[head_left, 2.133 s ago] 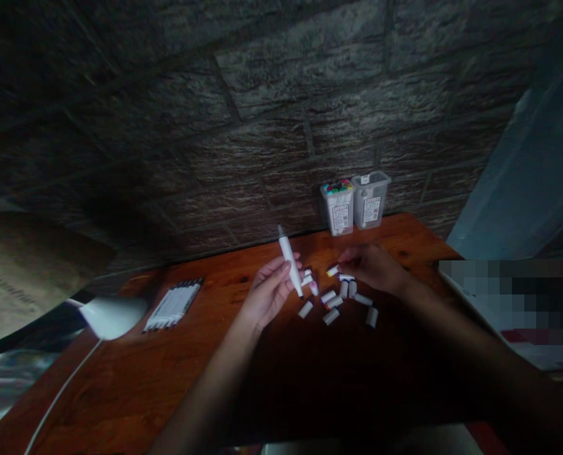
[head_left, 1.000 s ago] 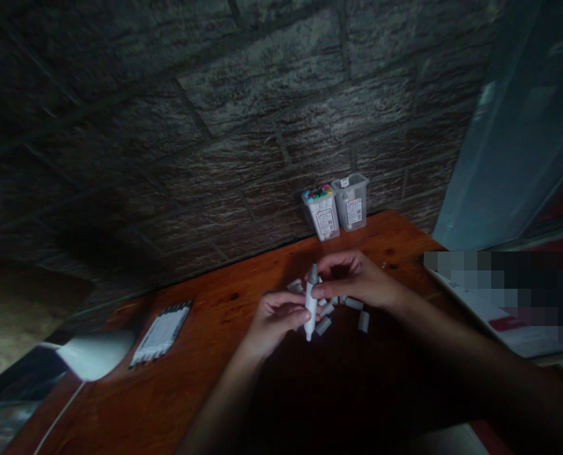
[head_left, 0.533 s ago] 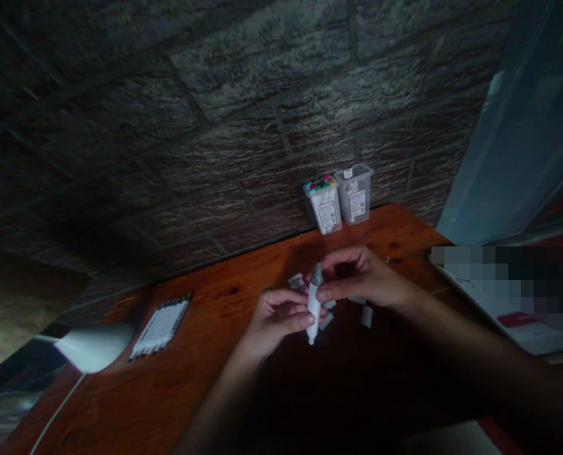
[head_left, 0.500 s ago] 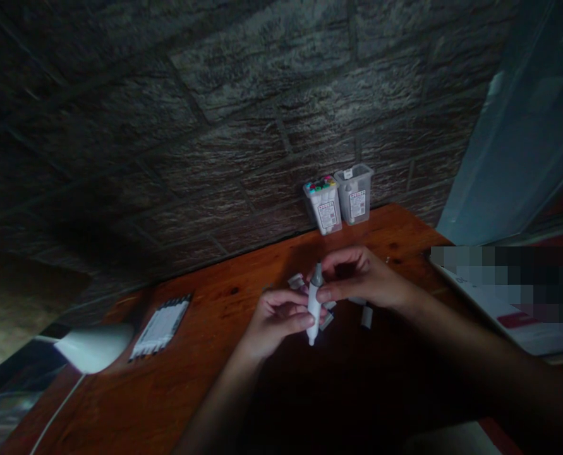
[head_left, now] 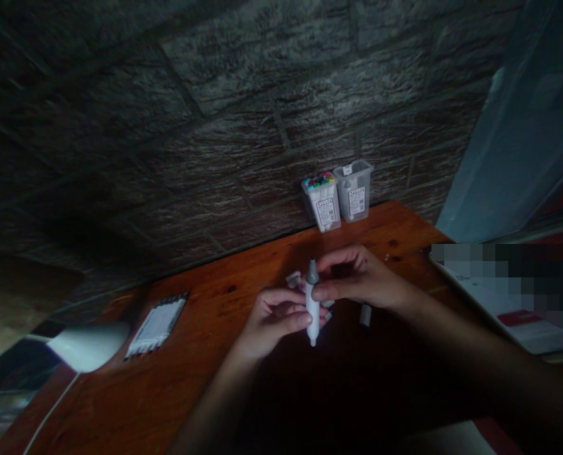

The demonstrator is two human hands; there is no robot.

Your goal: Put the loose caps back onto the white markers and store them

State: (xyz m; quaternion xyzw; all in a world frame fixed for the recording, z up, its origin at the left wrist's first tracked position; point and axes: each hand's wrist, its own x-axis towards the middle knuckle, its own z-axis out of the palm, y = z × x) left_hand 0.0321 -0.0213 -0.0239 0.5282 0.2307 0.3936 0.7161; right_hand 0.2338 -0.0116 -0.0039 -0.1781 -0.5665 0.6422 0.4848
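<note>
A white marker (head_left: pixel 313 309) stands nearly upright over the wooden table (head_left: pixel 205 354), its grey tip pointing up. My left hand (head_left: pixel 274 319) is closed round its lower barrel. My right hand (head_left: pixel 357 281) pinches the marker's upper part just below the tip; whether a cap sits between those fingers is hidden. Several loose white caps lie on the table under and beside the hands, one (head_left: pixel 365 314) to the right and one (head_left: pixel 293 279) behind the marker.
Two clear boxes stand against the stone wall: one with coloured markers (head_left: pixel 321 202), one nearly bare (head_left: pixel 356 190). A row of white markers (head_left: pixel 155 325) lies at the left, a white lamp head (head_left: pixel 89 346) beyond. Papers (head_left: pixel 513 309) lie at the right edge.
My right hand came from the loose caps to the marker's top. My left hand lowered the marker and turned it more upright. In the last half second little moved.
</note>
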